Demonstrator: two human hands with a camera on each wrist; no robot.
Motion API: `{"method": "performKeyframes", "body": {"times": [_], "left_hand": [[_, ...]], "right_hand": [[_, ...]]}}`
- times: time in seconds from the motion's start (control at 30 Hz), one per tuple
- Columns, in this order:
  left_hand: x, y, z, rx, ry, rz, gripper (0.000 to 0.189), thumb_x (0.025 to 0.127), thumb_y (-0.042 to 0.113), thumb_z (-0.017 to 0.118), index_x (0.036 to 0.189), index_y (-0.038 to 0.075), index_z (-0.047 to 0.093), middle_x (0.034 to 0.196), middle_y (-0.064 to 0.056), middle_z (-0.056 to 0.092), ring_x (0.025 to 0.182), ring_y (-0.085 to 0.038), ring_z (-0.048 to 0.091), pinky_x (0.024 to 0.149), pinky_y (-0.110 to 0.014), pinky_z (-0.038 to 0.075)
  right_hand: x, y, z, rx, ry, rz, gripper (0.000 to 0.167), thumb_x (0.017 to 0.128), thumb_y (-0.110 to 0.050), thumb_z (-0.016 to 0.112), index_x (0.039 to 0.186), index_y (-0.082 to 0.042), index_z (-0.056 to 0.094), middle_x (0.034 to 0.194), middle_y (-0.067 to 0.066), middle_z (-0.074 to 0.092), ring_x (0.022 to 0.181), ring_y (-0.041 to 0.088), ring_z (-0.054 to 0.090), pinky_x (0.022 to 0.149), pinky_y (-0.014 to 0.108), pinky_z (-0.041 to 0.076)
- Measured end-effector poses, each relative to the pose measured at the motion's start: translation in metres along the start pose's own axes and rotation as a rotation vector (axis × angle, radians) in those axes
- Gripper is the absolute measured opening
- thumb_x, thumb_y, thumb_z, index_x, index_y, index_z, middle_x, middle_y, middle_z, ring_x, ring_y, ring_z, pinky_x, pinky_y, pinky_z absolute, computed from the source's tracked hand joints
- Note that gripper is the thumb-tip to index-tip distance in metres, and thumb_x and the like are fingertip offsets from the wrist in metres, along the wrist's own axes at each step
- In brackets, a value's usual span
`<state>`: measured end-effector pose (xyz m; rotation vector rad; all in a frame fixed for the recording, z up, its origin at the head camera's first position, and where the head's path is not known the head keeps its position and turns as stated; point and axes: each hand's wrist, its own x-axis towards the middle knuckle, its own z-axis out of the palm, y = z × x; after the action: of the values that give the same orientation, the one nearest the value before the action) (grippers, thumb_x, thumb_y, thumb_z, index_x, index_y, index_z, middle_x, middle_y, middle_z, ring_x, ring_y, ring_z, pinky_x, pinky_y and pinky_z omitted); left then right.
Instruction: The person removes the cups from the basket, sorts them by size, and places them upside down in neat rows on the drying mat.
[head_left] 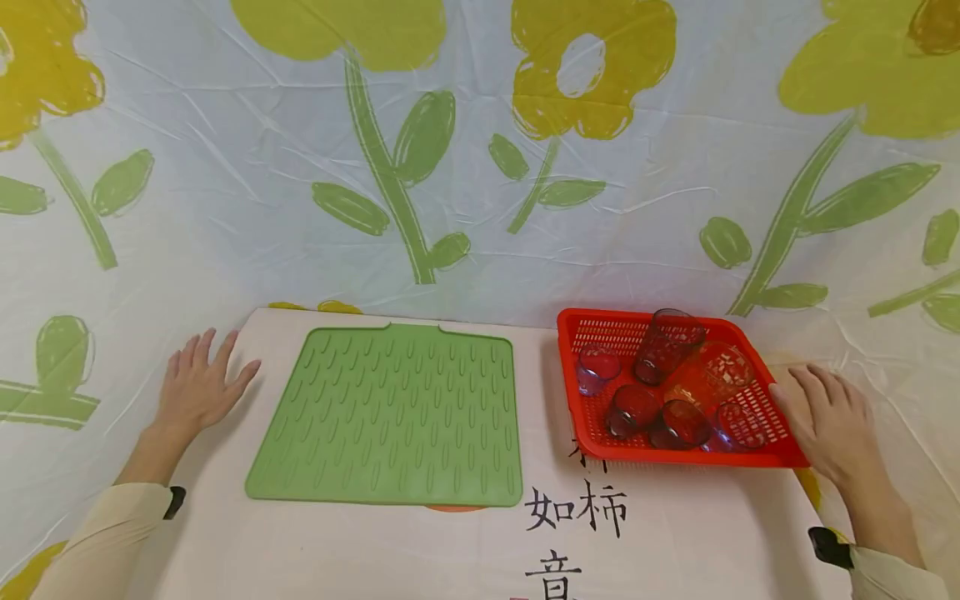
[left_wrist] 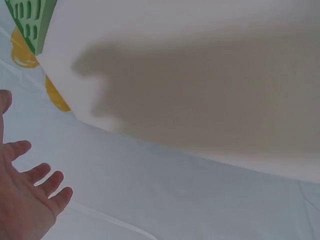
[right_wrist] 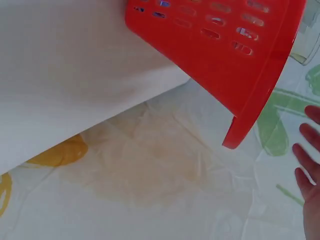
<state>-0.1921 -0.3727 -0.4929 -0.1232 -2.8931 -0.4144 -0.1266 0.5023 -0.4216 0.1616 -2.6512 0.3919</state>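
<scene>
My left hand (head_left: 197, 387) is held over the table's left edge, fingers spread and holding nothing; the left wrist view also shows this hand (left_wrist: 30, 195) with its fingers apart. Nearest to it lies a flat green drying mat (head_left: 405, 417) with raised oval ridges. On the right, a red plastic basket (head_left: 686, 460) holds several drinking glasses, among them a tall dark glass (head_left: 667, 348) and a clear amber-tinted glass (head_left: 716, 371). My right hand (head_left: 836, 421) is beside the basket's right rim, fingers loosely extended. In the right wrist view, this hand (right_wrist: 312, 170) appears apart from the basket.
A pale cloth with black characters (head_left: 577, 508) covers the table (head_left: 360, 550). Behind and on both sides hangs a white sheet (head_left: 247, 125) printed with yellow flowers and green stems. Smaller glasses, such as a bluish one (head_left: 592, 379), stand at the basket's left.
</scene>
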Motion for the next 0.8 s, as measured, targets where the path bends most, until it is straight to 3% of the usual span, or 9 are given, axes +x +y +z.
{"method": "performKeyframes", "body": {"times": [0.1, 0.17, 0.3, 0.37, 0.5, 0.8], "left_hand": [[0.002, 0.006, 0.001, -0.006, 0.089, 0.003, 0.063, 0.106, 0.038, 0.051, 0.145, -0.009, 0.042, 0.14, -0.044, 0.037, 0.123, -0.066, 0.038, 0.096, -0.076, 0.032], [0.003, 0.01, 0.001, -0.017, 0.134, -0.002, 0.057, 0.104, 0.033, 0.055, 0.139, -0.011, 0.046, 0.132, -0.044, 0.044, 0.113, -0.066, 0.045, 0.087, -0.075, 0.038], [0.004, 0.018, 0.0, -0.064, 0.135, -0.036, 0.053, 0.104, 0.03, 0.056, 0.135, -0.011, 0.05, 0.125, -0.043, 0.048, 0.107, -0.064, 0.049, 0.081, -0.073, 0.04], [0.005, 0.022, 0.0, -0.087, 0.119, -0.051, 0.053, 0.104, 0.031, 0.055, 0.135, -0.011, 0.05, 0.125, -0.044, 0.048, 0.107, -0.064, 0.049, 0.082, -0.073, 0.04], [0.006, 0.032, 0.0, -0.112, 0.094, -0.059, 0.054, 0.106, 0.033, 0.053, 0.136, -0.012, 0.049, 0.125, -0.044, 0.048, 0.11, -0.063, 0.048, 0.086, -0.073, 0.04], [0.011, 0.055, 0.0, -0.166, 0.083, -0.046, 0.057, 0.107, 0.034, 0.052, 0.14, -0.012, 0.048, 0.129, -0.043, 0.048, 0.116, -0.062, 0.048, 0.092, -0.072, 0.039]], "right_hand": [[0.003, -0.005, 0.001, 0.041, 0.151, -0.083, 0.041, 0.098, -0.023, 0.065, 0.121, 0.011, 0.062, 0.128, 0.037, 0.056, 0.12, 0.057, 0.045, 0.119, 0.06, 0.022], [0.006, -0.011, 0.001, 0.053, 0.203, -0.112, 0.037, 0.093, -0.018, 0.07, 0.117, 0.01, 0.066, 0.123, 0.034, 0.061, 0.114, 0.056, 0.05, 0.118, 0.058, 0.028], [0.013, -0.024, -0.001, 0.062, 0.196, -0.131, 0.035, 0.088, -0.009, 0.075, 0.118, 0.006, 0.066, 0.124, 0.03, 0.063, 0.113, 0.053, 0.052, 0.119, 0.051, 0.032], [0.017, -0.031, -0.001, 0.069, 0.188, -0.144, 0.037, 0.085, -0.005, 0.076, 0.119, 0.006, 0.066, 0.123, 0.029, 0.063, 0.113, 0.052, 0.053, 0.12, 0.036, 0.031], [0.023, -0.044, -0.002, 0.108, 0.189, -0.177, 0.041, 0.08, 0.002, 0.079, 0.118, 0.006, 0.066, 0.121, 0.028, 0.063, 0.112, 0.051, 0.054, 0.11, 0.01, 0.022], [0.037, -0.073, -0.001, 0.114, 0.167, -0.258, 0.043, 0.078, -0.002, 0.081, 0.119, 0.004, 0.069, 0.115, 0.024, 0.067, 0.106, 0.045, 0.06, 0.105, 0.005, 0.024]]}}
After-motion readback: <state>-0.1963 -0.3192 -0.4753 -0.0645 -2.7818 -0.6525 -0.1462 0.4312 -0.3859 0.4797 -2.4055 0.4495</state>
